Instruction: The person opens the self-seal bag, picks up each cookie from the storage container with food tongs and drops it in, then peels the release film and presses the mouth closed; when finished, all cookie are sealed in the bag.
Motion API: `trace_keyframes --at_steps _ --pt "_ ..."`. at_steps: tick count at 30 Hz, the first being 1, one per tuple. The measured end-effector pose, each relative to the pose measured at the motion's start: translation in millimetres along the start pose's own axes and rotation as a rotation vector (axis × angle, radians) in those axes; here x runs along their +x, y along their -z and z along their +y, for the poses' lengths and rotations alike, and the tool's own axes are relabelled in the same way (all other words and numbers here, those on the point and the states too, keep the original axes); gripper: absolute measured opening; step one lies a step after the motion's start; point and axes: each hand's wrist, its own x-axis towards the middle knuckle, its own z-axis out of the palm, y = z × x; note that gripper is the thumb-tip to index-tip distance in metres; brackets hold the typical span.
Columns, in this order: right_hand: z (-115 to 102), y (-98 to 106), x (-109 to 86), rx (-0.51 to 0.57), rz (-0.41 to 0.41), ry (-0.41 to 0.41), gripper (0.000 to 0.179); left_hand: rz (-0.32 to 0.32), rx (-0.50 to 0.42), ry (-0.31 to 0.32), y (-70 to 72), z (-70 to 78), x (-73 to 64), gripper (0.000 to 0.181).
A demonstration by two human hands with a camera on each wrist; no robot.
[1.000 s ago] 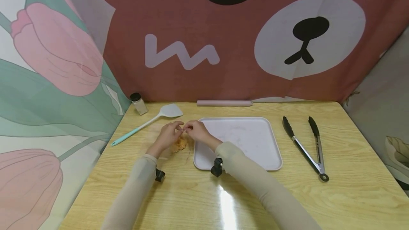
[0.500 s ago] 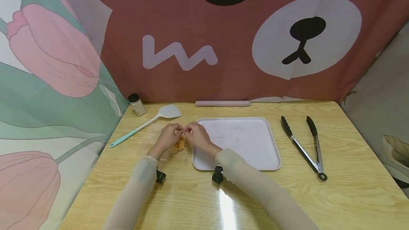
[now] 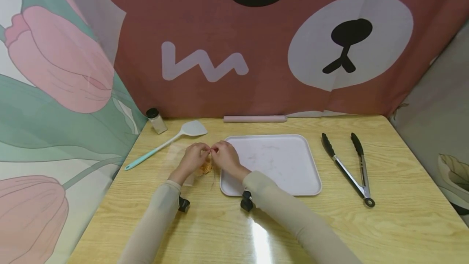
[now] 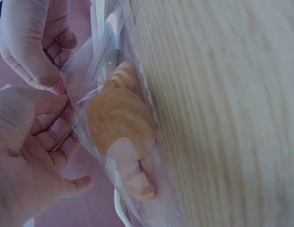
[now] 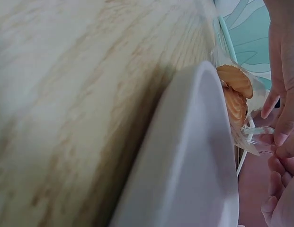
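Two hands meet fingertip to fingertip over a clear plastic bag point(image 4: 85, 66) that holds orange-brown swirl-shaped cookies point(image 4: 119, 116). My left hand point(image 3: 195, 158) pinches the bag's upper edge from the left, its thumb and forefinger together. From the right, my right hand point(image 3: 226, 158) pinches the same edge close beside it. The cookies show in the head view below the fingertips, partly covered by the hands. In the right wrist view, the bag's crumpled top corner reaches the fingers. Small printed lettering runs along one side of the bag.
A white tray point(image 3: 272, 166) lies just right of the bag. Open tongs point(image 3: 348, 170) rest at the far right. Behind the left hand are a spatula point(image 3: 179, 133) and a black-capped shaker jar point(image 3: 156, 122). A pink rod point(image 3: 255, 119) lies along the back edge.
The fingertips of both hands have drawn in tighter at the bag's edge, and the right hand has tilted slightly. The head view has shifted a little. The other things stay put.
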Motion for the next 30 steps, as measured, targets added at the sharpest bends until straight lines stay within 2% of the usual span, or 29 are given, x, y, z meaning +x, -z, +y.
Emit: trace_keyframes --at_steps 5,9,14,19,26,30 --pt "1 -2 2.5 -0.059 0.004 0.036 0.006 -0.007 0.023 -0.027 0.1 -0.7 0.4 0.007" --pt "3 -2 4.3 -0.04 -0.012 0.056 0.006 -0.006 0.025 -0.033 -0.3 -2.1 0.5 0.007" --pt "8 -1 3.9 0.071 -0.041 0.028 0.005 -0.005 0.03 -0.04 -1.0 -2.7 0.1 0.007" --pt "13 1 3.0 0.151 -0.031 0.033 0.006 0.001 0.042 -0.048 1.0 -3.4 -1.3 0.005" --pt "30 2 0.1 0.305 -0.002 -0.025 0.006 0.013 0.018 0.007 6.2 -7.0 -4.7 0.007" --pt "28 4 -2.4 0.367 0.024 0.049 0.005 0.006 0.005 0.005 5.2 -5.8 -4.7 0.008"
